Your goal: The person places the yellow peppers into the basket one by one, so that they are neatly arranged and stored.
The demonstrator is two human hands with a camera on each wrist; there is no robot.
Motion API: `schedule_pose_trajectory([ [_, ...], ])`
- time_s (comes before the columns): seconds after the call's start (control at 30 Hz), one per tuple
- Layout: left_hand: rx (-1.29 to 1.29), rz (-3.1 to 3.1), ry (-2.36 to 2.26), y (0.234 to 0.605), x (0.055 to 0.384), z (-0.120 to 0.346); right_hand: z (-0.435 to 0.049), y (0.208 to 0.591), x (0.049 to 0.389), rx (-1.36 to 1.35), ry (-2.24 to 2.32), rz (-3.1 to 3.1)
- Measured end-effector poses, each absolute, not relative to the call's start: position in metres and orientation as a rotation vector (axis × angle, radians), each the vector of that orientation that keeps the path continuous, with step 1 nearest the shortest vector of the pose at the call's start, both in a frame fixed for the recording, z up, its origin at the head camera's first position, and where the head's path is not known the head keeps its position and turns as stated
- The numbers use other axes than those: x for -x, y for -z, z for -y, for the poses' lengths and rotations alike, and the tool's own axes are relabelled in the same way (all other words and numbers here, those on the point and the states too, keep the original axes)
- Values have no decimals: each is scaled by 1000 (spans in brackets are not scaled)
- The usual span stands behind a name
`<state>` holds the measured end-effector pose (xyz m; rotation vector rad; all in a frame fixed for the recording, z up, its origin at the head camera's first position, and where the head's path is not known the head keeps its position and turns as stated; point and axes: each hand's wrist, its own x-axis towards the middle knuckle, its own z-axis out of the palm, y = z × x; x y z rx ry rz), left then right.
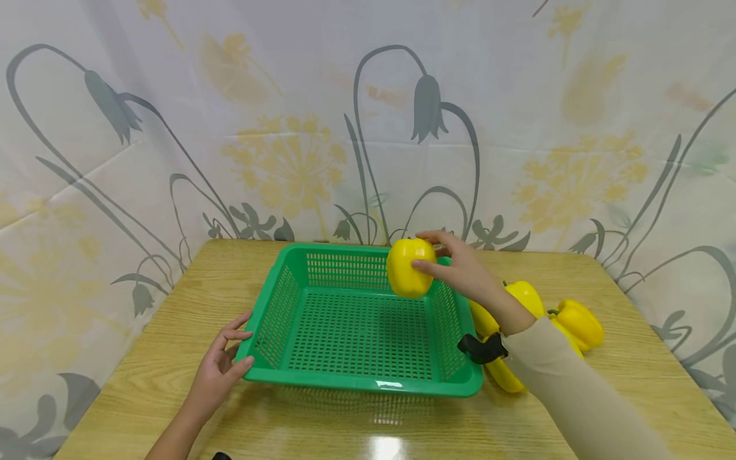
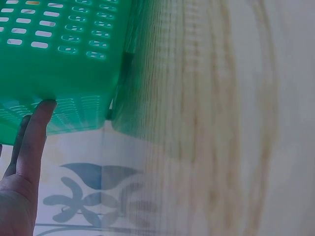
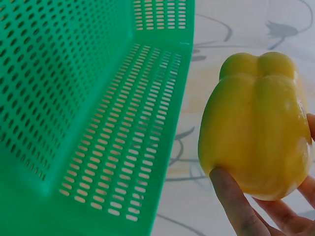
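Above the right part of a green plastic basket (image 1: 362,382), my right hand (image 1: 451,262) holds a yellow bell pepper (image 1: 407,271) between thumb and fingers. The right wrist view shows the same pepper (image 3: 253,123) raised beside the perforated basket wall, its lobed end facing up. My left hand (image 1: 218,367) is at the basket's left front corner. Its fingertips touch the rim and outer side; in the left wrist view one straight finger (image 2: 37,137) rests against the wall. The basket's slotted floor (image 1: 362,332) shows bare.
Several more yellow bell peppers (image 1: 579,324) lie in a group on the wooden table (image 1: 190,300), right of the basket and partly hidden by my right forearm. A flower-patterned cloth (image 1: 287,76) hangs behind the table. A black strap (image 1: 483,349) is on my right wrist.
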<state>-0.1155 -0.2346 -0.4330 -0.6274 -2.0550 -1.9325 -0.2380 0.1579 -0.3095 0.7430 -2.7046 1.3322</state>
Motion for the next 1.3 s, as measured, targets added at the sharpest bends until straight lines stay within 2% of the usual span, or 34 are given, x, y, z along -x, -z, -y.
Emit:
schedule_pose_trajectory([
  [1.3, 663, 2034, 1921, 433, 116, 235, -47, 359, 266, -805, -1702, 2770],
])
